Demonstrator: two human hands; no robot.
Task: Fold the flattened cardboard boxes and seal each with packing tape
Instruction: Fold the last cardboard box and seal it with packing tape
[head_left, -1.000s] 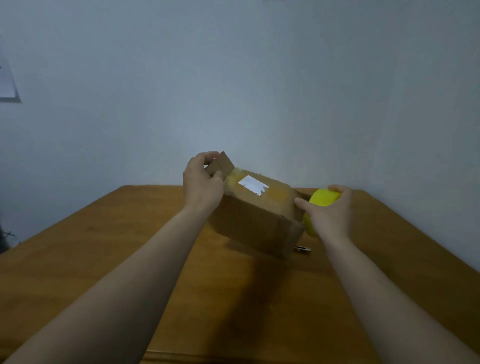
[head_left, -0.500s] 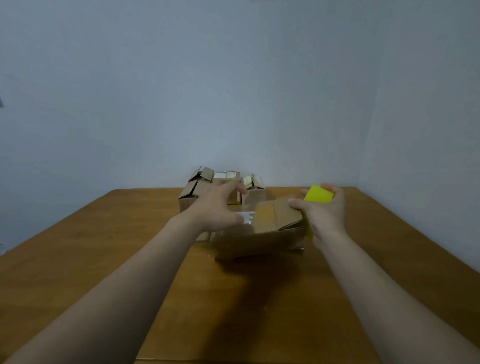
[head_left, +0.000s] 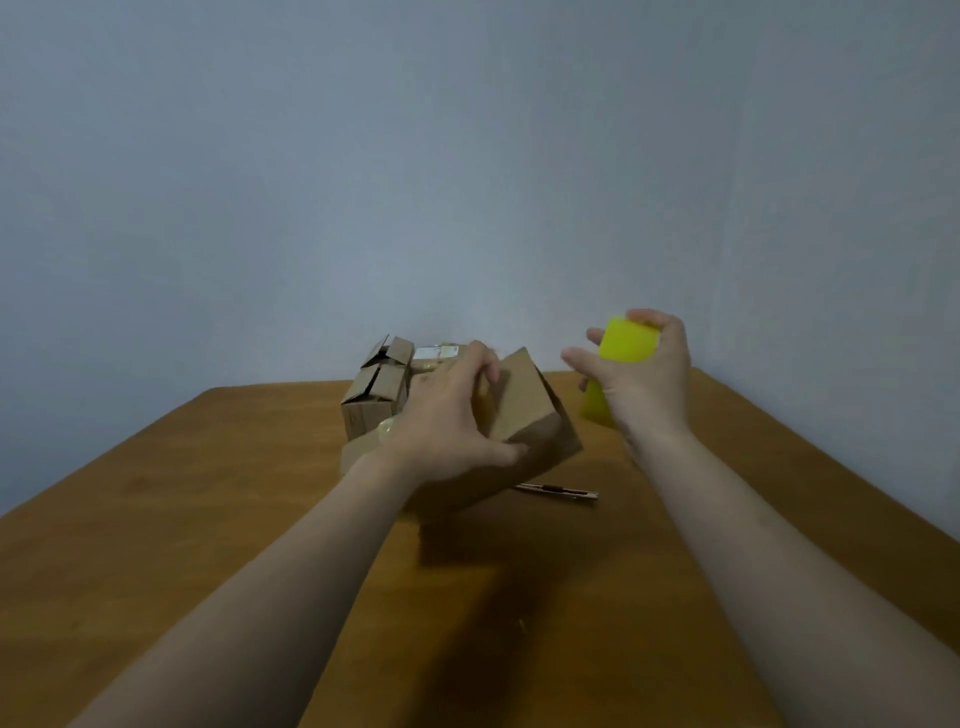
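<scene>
Left hand (head_left: 447, 421): grip clamped on the box (head_left: 524, 410), fingers over its top, thumb on the near face. The box is tilted over the table (head_left: 208, 519); contact with the table cannot be confirmed. Right hand (head_left: 644, 379), to the right of the box and apart from it: grip closed round the yellow tape (head_left: 626, 340), held clear of the table. Stack (head_left: 376, 389) of folded boxes stands behind the box, to its left. Cutter (head_left: 558, 490) lies on the table just below the box's right end.
</scene>
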